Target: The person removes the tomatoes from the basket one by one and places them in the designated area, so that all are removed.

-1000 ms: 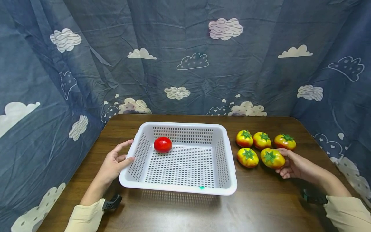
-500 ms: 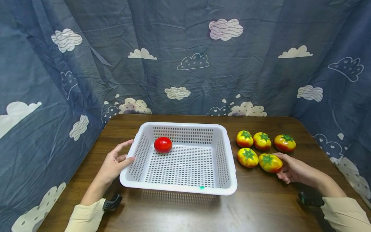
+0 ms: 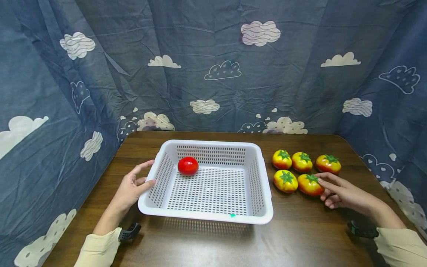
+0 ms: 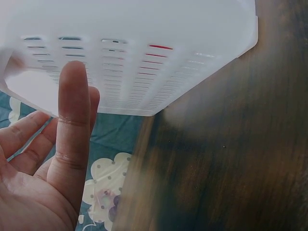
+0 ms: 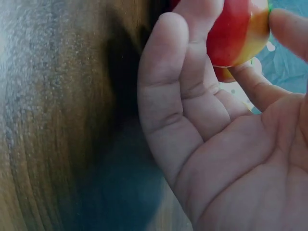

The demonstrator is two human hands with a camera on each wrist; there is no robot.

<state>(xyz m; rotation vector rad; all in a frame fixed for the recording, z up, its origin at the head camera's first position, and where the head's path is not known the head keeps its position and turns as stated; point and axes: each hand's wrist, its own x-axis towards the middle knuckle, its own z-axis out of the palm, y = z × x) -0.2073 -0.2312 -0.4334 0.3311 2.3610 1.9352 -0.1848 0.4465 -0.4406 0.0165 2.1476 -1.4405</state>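
A white plastic basket [image 3: 207, 215] stands on the table with one red tomato [image 3: 188, 165] at its back left. My left hand [image 3: 131, 189] rests at the basket's left rim, its fingers straight and spread; in the left wrist view the thumb [image 4: 73, 110] lies along the slotted wall. On the right, my right hand [image 3: 345, 193] is at a yellow-and-red tomato [image 3: 310, 185] with a green star-shaped top, which sits upright on the table. Its thumb and index fingertips are right at the tomato's side, while the other fingers hang loosely below it in the right wrist view.
Several more yellow-and-red tomatoes lie close by: one front left [image 3: 285, 181], two behind [image 3: 301, 162], and one at back right [image 3: 328, 164]. The wooden table [image 3: 207, 248] ends at a dark blue cloud-print curtain [image 3: 213, 92]. A green mark [image 3: 232, 215] is on the basket's front rim.
The tomato at my right hand came down onto the table and turned upright. The right hand's fingers have loosened, and the hand shifted slightly right. My left hand and the basket stayed put.
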